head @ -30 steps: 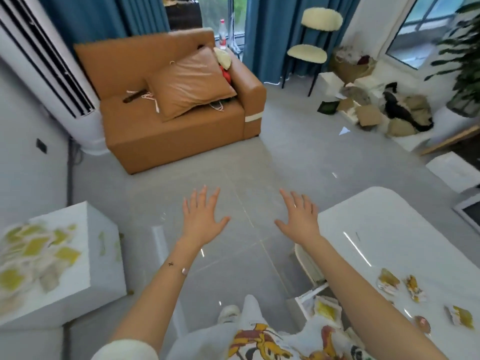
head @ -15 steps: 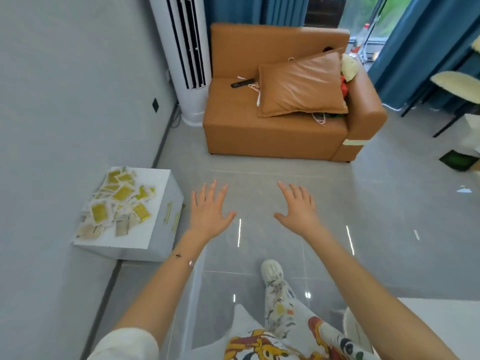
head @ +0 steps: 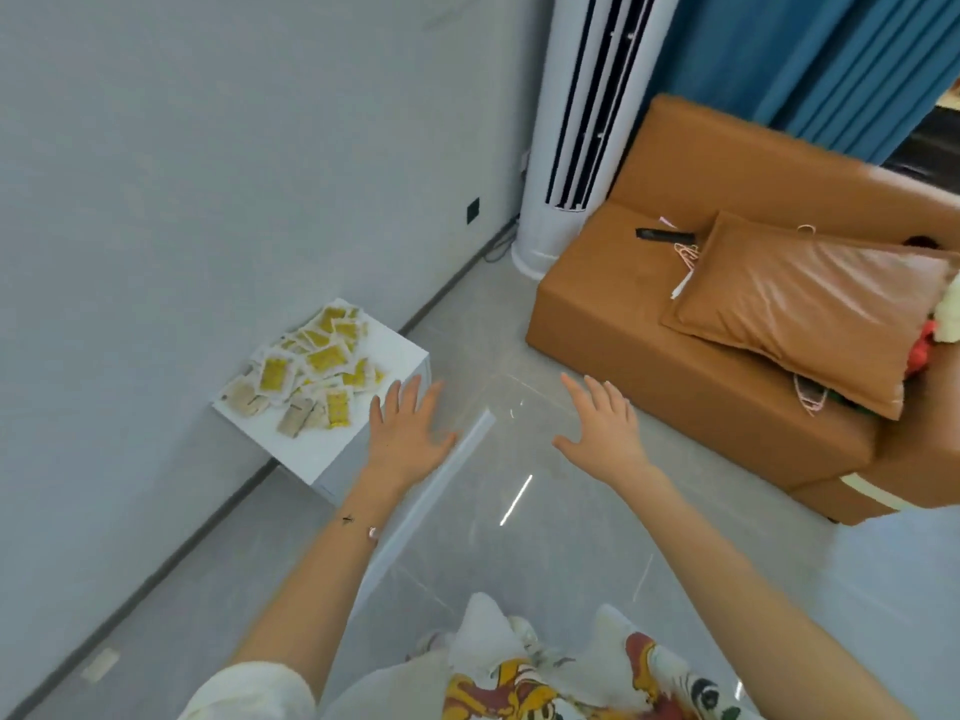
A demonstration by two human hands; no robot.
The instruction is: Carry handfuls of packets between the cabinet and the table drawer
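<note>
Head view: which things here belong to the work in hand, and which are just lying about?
In hand:
left hand, open, nearest the packets
right hand, open, holding nothing
yellow packets
white box bearing them

Lying about:
sofa
cushion
remote
tower air conditioner
curtain

packets (head: 306,379) on box (head: 363,449), sofa (head: 675,356) right, cushion (head: 810,314) on it
</note>
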